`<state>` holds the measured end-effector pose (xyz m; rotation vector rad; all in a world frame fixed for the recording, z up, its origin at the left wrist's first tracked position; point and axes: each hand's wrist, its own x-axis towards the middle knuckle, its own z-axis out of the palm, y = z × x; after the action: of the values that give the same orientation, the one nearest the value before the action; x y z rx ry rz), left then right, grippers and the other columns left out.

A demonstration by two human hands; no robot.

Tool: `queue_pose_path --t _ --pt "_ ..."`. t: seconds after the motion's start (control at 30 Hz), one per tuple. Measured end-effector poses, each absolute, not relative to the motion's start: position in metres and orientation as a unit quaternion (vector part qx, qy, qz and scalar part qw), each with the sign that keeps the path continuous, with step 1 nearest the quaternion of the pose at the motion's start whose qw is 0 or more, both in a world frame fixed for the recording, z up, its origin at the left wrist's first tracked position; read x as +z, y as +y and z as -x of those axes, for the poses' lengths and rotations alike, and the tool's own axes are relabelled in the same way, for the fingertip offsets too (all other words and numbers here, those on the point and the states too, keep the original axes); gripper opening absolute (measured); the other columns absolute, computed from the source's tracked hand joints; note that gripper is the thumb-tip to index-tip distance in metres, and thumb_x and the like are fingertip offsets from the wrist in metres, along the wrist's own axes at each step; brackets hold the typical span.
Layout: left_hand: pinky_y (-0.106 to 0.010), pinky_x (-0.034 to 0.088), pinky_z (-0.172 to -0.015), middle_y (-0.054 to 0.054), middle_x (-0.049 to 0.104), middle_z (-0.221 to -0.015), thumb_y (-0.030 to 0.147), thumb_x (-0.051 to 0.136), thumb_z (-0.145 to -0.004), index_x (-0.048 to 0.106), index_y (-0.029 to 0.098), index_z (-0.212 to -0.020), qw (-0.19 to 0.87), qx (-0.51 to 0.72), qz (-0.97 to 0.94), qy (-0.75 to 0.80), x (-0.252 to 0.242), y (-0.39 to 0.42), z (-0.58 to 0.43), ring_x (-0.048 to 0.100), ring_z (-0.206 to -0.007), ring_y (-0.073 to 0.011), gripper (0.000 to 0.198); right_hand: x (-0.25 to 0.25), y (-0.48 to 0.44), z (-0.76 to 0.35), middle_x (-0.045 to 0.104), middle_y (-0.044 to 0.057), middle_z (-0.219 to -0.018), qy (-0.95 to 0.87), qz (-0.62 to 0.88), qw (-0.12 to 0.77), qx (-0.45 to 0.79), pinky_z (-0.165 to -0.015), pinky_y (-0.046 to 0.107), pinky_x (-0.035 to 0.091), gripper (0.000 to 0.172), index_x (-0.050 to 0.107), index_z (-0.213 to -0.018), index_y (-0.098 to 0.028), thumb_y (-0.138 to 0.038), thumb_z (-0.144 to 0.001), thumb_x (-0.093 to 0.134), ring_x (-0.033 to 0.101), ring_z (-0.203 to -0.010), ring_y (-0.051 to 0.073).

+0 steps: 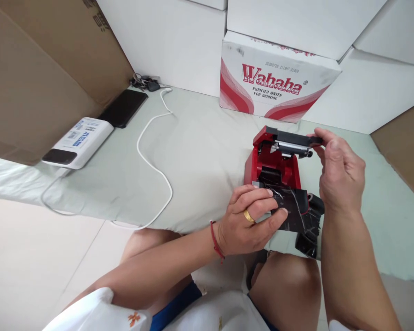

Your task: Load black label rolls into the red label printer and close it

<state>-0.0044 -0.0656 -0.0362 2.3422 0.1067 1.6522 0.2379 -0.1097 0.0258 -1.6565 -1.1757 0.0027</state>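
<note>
A red and black device (251, 166), looking like a small label printer, stands on the green cloth with its lid (291, 138) raised. A metal-and-black roller shows under the lid. My right hand (343, 170) pinches the lid's right end between thumb and fingers. Across the front of the device lies a creased, shiny black film (293, 214). My left hand (251, 218), with a gold ring, has its fingers curled over the film and the device's front edge; its thumb is hidden. Dark rolls (315, 203) sit at the film's right side, partly behind my right forearm.
Behind the device stands a Wahaha water carton (272, 87) against white boxes. To the left are a white power bank (86, 138), a black phone (124, 108), keys (145, 82) and a winding white cable (148, 158). Brown cartons (37, 73) flank the cloth. My knees are below its edge.
</note>
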Motion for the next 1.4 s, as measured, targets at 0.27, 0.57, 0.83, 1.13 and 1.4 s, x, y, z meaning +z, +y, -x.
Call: queue_pose_path --t 0.27,0.57,0.83,1.13,1.4 --pt "-0.044 0.06 -0.118 -0.005 0.083 -0.112 0.023 0.068 -0.103 0.079 0.035 -0.134 0.136 0.551 -0.823 0.035 -0.034 -0.064 0.008 0.077 -0.126 -0.0257 0.035 -0.005 -0.177 -0.203 0.09 0.006 -0.138 -0.551 0.651 0.522 -0.017 -0.131 0.063 0.056 0.031 0.09 -0.13 -0.031 -0.035 -0.121 0.061 0.079 -0.143 0.03" --pt "-0.056 0.052 -0.133 -0.011 0.072 -0.161 0.041 0.062 -0.116 0.056 0.036 -0.166 0.455 0.508 -0.712 0.166 -0.032 -0.014 -0.002 0.068 -0.155 -0.0314 0.051 -0.033 -0.178 -0.195 0.09 0.007 -0.136 -0.549 0.633 0.542 -0.069 -0.129 0.068 0.058 0.033 0.088 -0.133 -0.03 -0.031 -0.12 0.058 0.08 -0.143 0.032" --pt "-0.062 0.025 -0.152 -0.004 0.036 -0.197 0.06 0.094 -0.094 0.041 0.045 -0.18 0.706 0.351 -0.592 0.169 -0.035 0.011 -0.017 0.021 -0.189 -0.0385 0.102 -0.033 -0.181 -0.197 0.089 0.008 -0.141 -0.57 0.62 0.536 -0.054 -0.127 0.064 0.061 0.034 0.086 -0.139 -0.03 -0.026 -0.12 0.059 0.079 -0.145 0.032" --pt "-0.067 0.002 -0.155 0.008 0.017 -0.204 0.056 0.093 -0.098 0.039 0.055 -0.181 0.704 0.318 -0.608 0.184 -0.036 0.01 -0.006 -0.005 -0.192 -0.0362 0.099 -0.023 -0.184 -0.201 0.09 0.005 -0.138 -0.585 0.631 0.506 -0.049 -0.122 0.057 0.064 0.035 0.087 -0.136 -0.032 -0.016 -0.115 0.065 0.081 -0.14 0.029" --pt "-0.059 0.024 -0.154 -0.003 0.048 -0.191 0.041 0.103 -0.085 0.064 0.04 -0.168 0.812 0.299 -0.492 0.099 -0.043 0.006 -0.008 0.031 -0.185 -0.0395 0.091 -0.014 -0.192 -0.201 0.077 0.012 -0.162 -0.608 0.601 0.517 0.036 -0.133 0.069 0.05 0.064 0.068 -0.169 -0.035 -0.029 -0.108 0.083 0.063 -0.16 0.037"
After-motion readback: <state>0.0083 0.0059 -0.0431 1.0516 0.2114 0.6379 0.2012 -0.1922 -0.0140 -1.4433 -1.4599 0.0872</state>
